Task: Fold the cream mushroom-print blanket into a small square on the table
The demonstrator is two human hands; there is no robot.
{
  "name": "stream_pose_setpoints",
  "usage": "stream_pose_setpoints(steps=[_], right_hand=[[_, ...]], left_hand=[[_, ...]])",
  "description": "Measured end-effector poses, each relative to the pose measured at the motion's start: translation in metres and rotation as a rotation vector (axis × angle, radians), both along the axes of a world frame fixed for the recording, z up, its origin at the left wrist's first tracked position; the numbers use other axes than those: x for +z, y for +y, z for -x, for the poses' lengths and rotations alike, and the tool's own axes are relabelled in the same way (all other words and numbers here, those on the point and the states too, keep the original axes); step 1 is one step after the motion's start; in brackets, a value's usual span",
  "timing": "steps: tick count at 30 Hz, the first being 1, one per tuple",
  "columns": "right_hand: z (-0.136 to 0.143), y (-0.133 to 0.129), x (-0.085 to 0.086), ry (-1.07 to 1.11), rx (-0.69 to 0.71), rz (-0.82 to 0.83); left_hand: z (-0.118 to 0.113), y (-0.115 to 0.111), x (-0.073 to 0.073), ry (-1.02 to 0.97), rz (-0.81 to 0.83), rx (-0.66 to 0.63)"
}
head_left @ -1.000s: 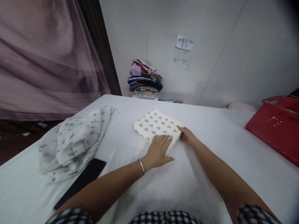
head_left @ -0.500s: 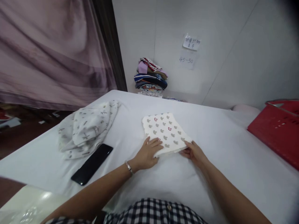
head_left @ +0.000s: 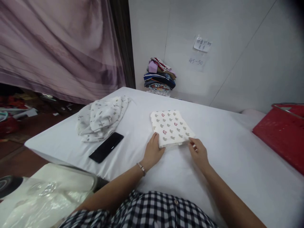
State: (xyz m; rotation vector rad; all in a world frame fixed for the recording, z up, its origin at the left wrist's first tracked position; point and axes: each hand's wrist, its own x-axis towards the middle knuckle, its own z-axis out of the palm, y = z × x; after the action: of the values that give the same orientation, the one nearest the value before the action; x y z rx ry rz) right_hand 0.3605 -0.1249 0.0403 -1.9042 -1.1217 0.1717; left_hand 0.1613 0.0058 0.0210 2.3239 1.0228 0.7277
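A folded white cloth (head_left: 169,126) printed with grey and a few red mouse-head shapes lies on the white-covered table in front of me. My left hand (head_left: 153,153) rests at its near left corner, fingers along the left edge and thumb apart at the near edge. With curled fingertips, my right hand (head_left: 199,154) pinches the near right corner. The cloth's underside and lower layers are hidden.
A crumpled patterned white cloth (head_left: 102,118) and a black phone (head_left: 106,147) lie to the left. At the right stands a red container (head_left: 282,133). Folded fabrics (head_left: 159,77) are stacked beyond the far edge, by the wall. Clear plastic (head_left: 47,202) lies at lower left.
My left hand has slid off the cloth's top to its left corner. The near edge looks straighter, and my right hand's fingers have moved from under the corner onto it. The view has shifted left.
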Motion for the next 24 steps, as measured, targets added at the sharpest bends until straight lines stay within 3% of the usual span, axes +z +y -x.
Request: stream_pose_setpoints(steps=[6,10,15,24], right_hand=[[0.029,0.024,-0.003,-0.413,0.299,-0.086],[0.030,0.041,-0.017,-0.561,0.287,-0.042],[0.025,0.044,-0.029,-0.633,0.284,0.019],[0.020,0.050,-0.023,-0.585,0.271,0.012]], left_hand=[[-0.003,-0.012,0.001,-0.062,0.026,0.053],[-0.008,-0.015,0.001,-0.025,0.012,0.112],[-0.015,-0.016,-0.004,0.018,-0.035,0.178],[-0.017,-0.018,-0.006,0.085,-0.099,0.175]])
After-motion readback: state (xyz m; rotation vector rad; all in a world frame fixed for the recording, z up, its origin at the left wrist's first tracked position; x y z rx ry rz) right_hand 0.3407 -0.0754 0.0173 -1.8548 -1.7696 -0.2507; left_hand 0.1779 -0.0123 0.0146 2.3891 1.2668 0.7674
